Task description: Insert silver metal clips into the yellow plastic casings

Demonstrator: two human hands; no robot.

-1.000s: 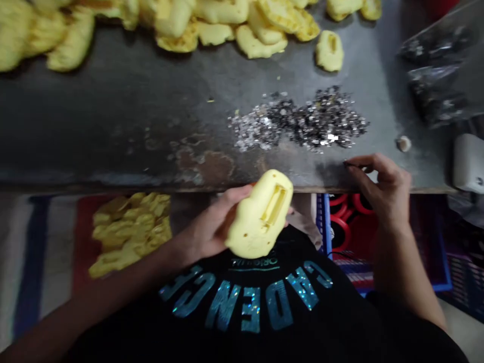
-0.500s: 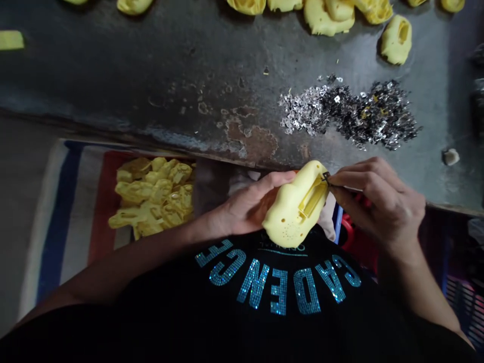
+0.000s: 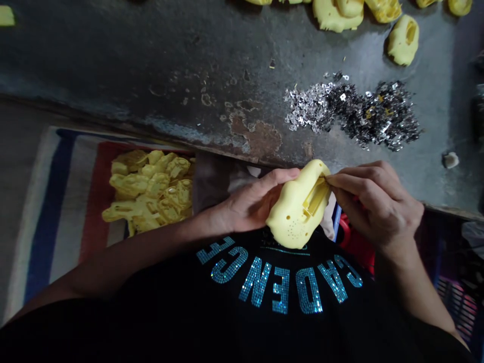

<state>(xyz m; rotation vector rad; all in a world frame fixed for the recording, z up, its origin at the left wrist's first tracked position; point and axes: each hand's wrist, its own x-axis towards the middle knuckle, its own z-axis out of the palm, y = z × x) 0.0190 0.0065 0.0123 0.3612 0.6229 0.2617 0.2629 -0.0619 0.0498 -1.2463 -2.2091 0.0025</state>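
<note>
My left hand (image 3: 251, 199) grips a hollow yellow plastic toy shell (image 3: 291, 219), which has a long rectangular slot and small holes in its face. My right hand (image 3: 374, 201) is at the upper end of the slot, pinching a small metal clip (image 3: 325, 179) between thumb and fingers. The fingers hide most of the clip. A heap of small silver and dark metal clips (image 3: 351, 113) lies on the worn metal table (image 3: 151, 60) beyond my hands. More yellow shells (image 3: 403, 40) lie farther back.
Yellow shells pile up on a striped cloth (image 3: 149, 191) below the table's near edge, to the left. Red and blue plastic crates (image 3: 353, 242) stand at lower right. A small off-white lump (image 3: 450, 160) sits on the table at right. My black shirt fills the bottom.
My right hand has moved from the table edge to the shell and now pinches the clip at the slot. The shell has turned slightly, and the view has shifted little since the previous frame.
</note>
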